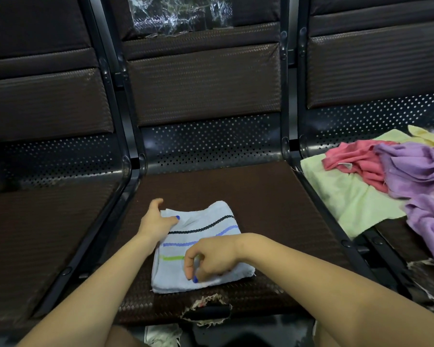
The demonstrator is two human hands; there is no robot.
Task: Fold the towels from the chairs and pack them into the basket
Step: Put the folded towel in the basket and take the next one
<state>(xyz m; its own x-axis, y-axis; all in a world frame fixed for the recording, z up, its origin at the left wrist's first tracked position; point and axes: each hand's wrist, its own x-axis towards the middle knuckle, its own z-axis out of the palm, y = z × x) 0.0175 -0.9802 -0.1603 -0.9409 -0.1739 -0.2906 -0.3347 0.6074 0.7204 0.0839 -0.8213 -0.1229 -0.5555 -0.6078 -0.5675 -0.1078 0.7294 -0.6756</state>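
The left hand (156, 221) pinches the folded striped towel's (201, 249) far corner; the right hand (211, 256) pinches its near edge; no writing is readable.

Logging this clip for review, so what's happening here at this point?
A person is folding a white striped towel on the middle chair seat. The left hand grips its far left corner, while the right hand pinches the cloth near the front edge. It already lies folded into a small rectangle. A loose pile of towels, pink, purple and pale green, waits on the next seat. No basket is in view.
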